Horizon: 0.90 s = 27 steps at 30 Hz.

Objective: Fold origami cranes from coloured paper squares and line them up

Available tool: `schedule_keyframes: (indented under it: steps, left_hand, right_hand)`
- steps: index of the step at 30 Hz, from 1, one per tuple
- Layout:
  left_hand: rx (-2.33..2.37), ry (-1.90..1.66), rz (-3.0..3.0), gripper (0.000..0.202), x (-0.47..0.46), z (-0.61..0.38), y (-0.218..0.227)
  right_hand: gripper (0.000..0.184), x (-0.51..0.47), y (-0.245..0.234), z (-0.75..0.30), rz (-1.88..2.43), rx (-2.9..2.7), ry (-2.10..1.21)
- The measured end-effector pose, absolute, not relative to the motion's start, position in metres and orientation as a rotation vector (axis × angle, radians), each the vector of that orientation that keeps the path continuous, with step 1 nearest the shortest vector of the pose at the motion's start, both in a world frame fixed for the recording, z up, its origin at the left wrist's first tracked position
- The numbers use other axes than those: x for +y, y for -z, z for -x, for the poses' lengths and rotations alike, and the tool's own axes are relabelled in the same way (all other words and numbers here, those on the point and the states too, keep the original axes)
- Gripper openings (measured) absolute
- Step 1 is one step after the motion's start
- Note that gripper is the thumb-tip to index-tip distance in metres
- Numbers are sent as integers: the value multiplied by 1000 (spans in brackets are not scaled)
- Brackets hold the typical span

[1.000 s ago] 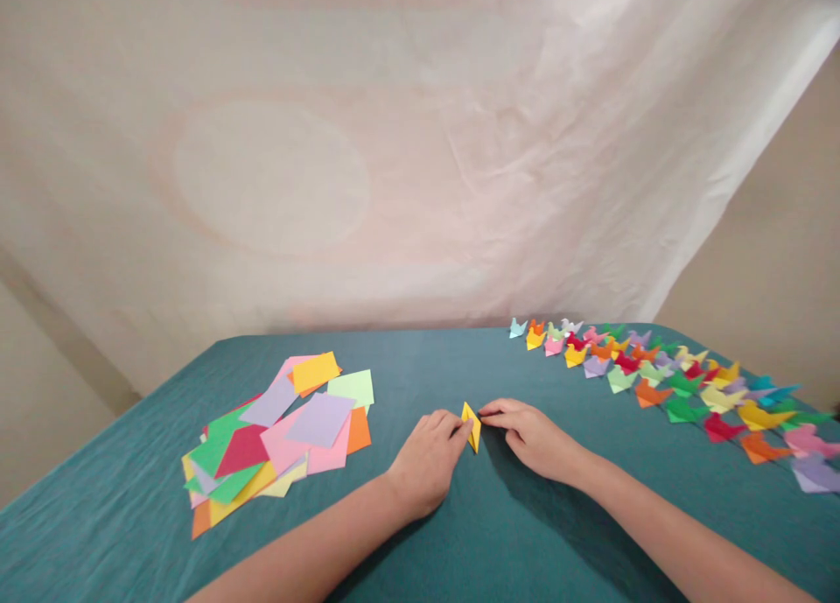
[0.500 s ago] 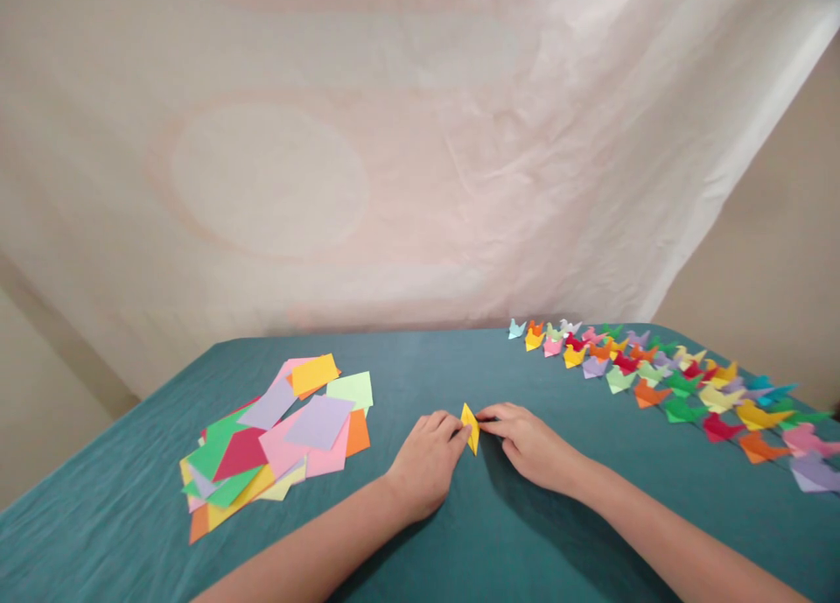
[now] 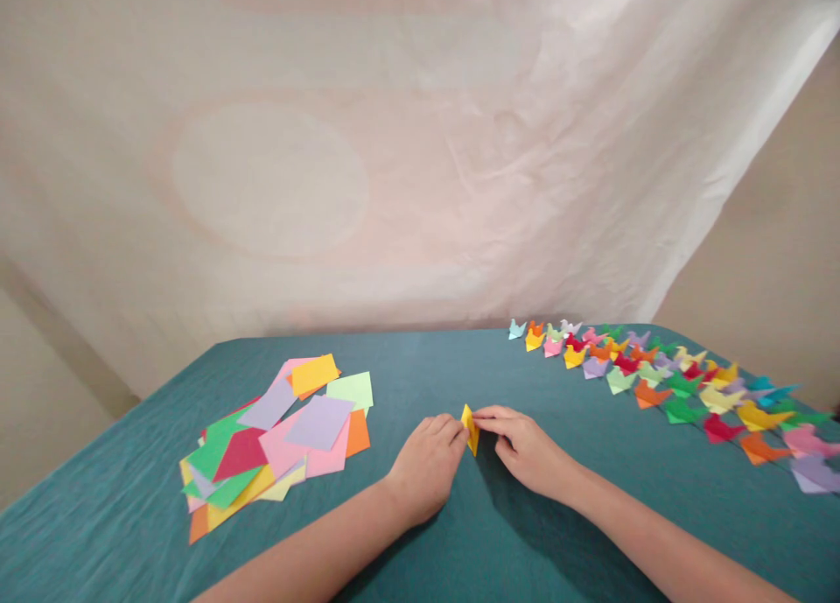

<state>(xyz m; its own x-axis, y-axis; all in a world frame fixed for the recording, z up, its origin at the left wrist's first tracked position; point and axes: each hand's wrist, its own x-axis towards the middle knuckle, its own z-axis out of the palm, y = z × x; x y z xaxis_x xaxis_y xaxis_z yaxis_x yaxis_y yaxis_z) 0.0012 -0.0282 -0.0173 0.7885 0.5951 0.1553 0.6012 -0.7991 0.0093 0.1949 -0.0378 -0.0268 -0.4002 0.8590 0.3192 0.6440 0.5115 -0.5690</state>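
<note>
Right at mid-table, a small, yellow, pointed piece of folded paper [image 3: 471, 431] sits between two bare hands on the teal cloth-covered table [image 3: 420, 367]! The left hand [image 3: 426, 469] curls its fingers against one side; the right hand [image 3: 528, 452] meets the other with fingertips, though whether either pinches, I can't tell. Multicoloured flat paper sheets [image 3: 319, 422] overlap leftward; bright folded-paper birds [image 3: 652, 395] line the right.

A pale, creased curtain [image 3: 420, 174] hangs at twelve o'clock, with beige wall [image 3: 780, 227] toward three. At eight, coloured paper sheets [image 3: 246, 450] overlap in a loose heap on the teal tabletop [image 3: 420, 371]; at four, I see folded paper birds [image 3: 652, 396] lined up in slanting rows.
</note>
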Motion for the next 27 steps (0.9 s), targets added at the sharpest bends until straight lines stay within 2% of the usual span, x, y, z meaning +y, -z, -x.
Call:
schedule_keyframes:
  steps: [12,23,27]
  left_hand:
    - [-917,254,2923,34,-28,2,21]
    - [-765,324,3157,36,-16,18,11]
    - [-999,548,3221,36,-12,21,14]
  right_hand:
    - [65,-40,43,-195,1189,-2274,-149]
    - [51,-43,38,-192,1268,-2429,-78]
    - [48,-43,39,-192,1288,-2462,-68]
